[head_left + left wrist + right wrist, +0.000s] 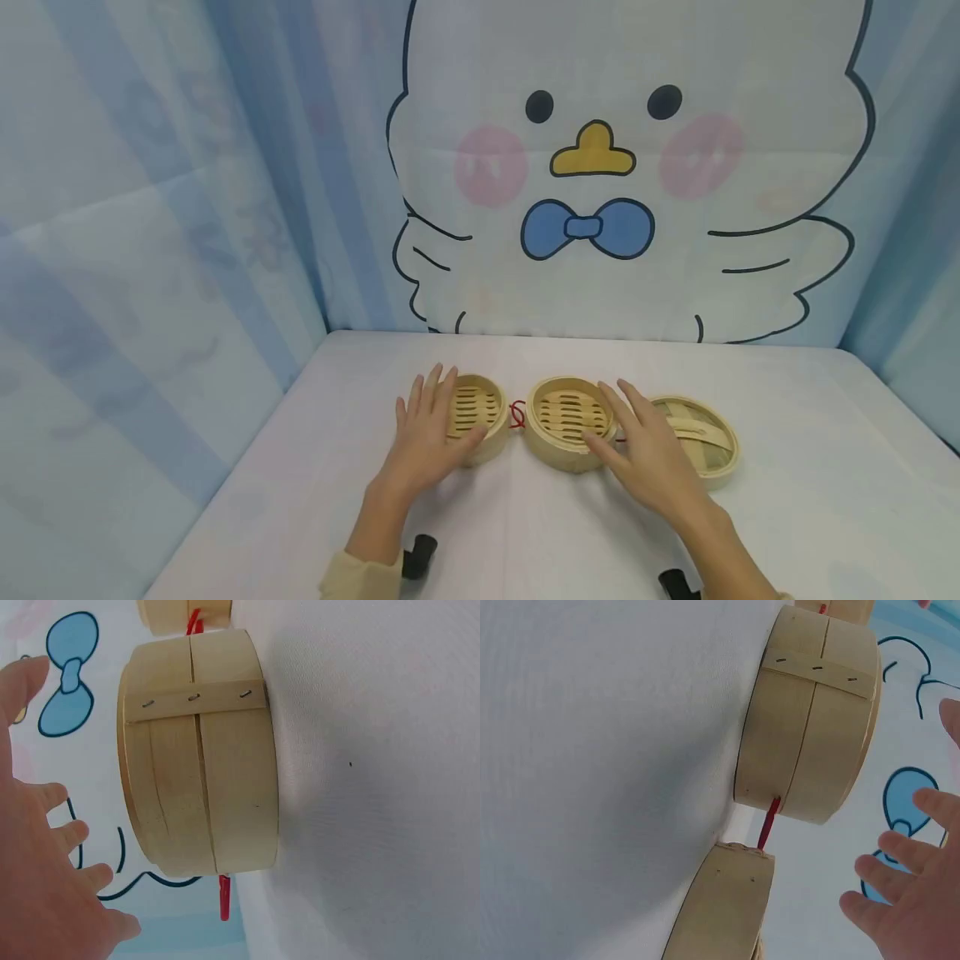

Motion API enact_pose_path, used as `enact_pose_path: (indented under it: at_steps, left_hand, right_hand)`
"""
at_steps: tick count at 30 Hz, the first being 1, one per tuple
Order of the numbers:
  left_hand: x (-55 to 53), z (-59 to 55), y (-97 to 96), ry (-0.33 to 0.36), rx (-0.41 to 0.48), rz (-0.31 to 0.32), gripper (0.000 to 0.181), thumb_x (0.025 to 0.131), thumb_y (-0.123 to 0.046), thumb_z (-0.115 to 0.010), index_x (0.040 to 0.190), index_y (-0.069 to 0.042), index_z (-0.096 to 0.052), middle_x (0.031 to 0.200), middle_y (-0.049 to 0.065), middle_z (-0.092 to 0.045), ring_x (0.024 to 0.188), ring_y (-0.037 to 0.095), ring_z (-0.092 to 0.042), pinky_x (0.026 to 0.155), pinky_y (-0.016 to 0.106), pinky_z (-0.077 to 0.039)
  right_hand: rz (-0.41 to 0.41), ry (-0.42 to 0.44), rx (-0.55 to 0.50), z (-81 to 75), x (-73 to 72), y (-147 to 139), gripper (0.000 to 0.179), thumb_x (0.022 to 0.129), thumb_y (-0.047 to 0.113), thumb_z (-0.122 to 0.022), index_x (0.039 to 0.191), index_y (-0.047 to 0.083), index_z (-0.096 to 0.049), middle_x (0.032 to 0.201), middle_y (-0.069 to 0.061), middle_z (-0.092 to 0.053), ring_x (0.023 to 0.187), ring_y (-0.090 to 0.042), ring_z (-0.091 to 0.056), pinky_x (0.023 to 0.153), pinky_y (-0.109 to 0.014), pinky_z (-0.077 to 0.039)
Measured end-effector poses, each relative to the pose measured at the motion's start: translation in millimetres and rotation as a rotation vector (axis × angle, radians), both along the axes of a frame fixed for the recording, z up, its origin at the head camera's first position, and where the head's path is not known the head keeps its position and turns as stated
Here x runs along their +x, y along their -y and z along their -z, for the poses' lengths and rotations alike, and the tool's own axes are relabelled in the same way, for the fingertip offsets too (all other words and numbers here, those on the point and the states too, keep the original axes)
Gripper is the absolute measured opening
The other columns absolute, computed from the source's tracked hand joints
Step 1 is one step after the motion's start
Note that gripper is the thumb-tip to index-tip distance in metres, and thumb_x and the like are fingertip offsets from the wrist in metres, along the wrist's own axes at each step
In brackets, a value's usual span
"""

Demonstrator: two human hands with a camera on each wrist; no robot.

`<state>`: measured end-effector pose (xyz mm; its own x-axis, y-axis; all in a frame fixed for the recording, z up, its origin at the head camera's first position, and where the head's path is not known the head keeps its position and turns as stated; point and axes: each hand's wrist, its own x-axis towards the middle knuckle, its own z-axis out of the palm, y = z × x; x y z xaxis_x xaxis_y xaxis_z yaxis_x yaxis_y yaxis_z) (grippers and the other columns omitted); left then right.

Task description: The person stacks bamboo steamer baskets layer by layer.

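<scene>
Three round bamboo steamer pieces lie in a row on the table. My left hand (pixel 423 442) is held with spread fingers over the left steamer basket (pixel 491 414), covering its left side. A slatted floor shows inside that basket and inside the middle basket (pixel 558 454). My right hand (pixel 654 457) hovers between the middle basket and the woven steamer lid (pixel 711 450), fingers extended and partly hiding both. In the left wrist view, the left basket's stapled side (pixel 225 772) stands apart from the fingers. The right wrist view shows a gap between my fingers and the middle basket (pixel 802 735).
A red cord (pixel 517 414) joins the left and middle baskets. Another red cord (pixel 769 825) runs from the middle basket to the lid. The white-covered table (pixel 510 542) meets a curtain (pixel 585 292) with a cartoon print at its back edge.
</scene>
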<state>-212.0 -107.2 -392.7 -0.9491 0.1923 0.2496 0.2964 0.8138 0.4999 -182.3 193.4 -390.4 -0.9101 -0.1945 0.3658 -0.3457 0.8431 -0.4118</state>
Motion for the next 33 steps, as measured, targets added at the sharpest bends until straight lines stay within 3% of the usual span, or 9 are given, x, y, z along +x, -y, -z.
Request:
enact_pose_path:
  at_steps: [7,13,22,33]
  left_hand:
    - [-8.0,5.4,5.9,0.024,0.122,0.002,0.098,0.089,-0.050,-0.072,0.162,-0.014,-0.017,0.167,0.013,-0.012,0.152,0.039,-0.004,0.117,0.064,-0.005]
    - [-12.0,11.0,11.3,0.102,0.239,-0.023,0.111,0.081,-0.048,-0.082,0.163,-0.017,-0.014,0.168,0.009,-0.009,0.151,0.038,-0.008,0.113,0.067,-0.020]
    - [-13.4,22.9,24.7,0.125,0.250,-0.029,0.121,0.073,-0.046,-0.089,0.161,-0.008,-0.016,0.166,0.018,-0.011,0.149,0.045,-0.012,0.113,0.066,-0.021]
    - [-15.5,27.4,27.7,0.186,0.292,-0.013,0.128,0.070,-0.043,-0.093,0.161,-0.005,-0.011,0.166,0.021,-0.010,0.149,0.048,-0.010,0.115,0.065,-0.013]
  right_hand:
    - [-0.036,0.044,-0.012,2.3,-5.9,1,0.076,0.096,0.050,-0.066,0.155,0.011,-0.039,0.155,-0.025,-0.035,0.130,-0.055,-0.043,0.096,-0.072,-0.040]
    - [-0.063,0.097,-0.055,7.1,-10.3,-4,0.080,0.092,0.055,-0.069,0.155,0.014,-0.040,0.154,-0.025,-0.036,0.132,-0.055,-0.042,0.095,-0.073,-0.040]
    - [-0.070,0.152,-0.086,12.6,-13.0,-5,0.083,0.087,0.055,-0.074,0.151,0.009,-0.045,0.152,-0.027,-0.038,0.133,-0.054,-0.040,0.097,-0.073,-0.038]
    - [-0.070,0.130,-0.090,13.2,-12.8,-5,0.076,0.083,0.034,-0.084,0.145,0.006,-0.052,0.148,-0.027,-0.043,0.128,-0.051,-0.047,0.097,-0.067,-0.043]
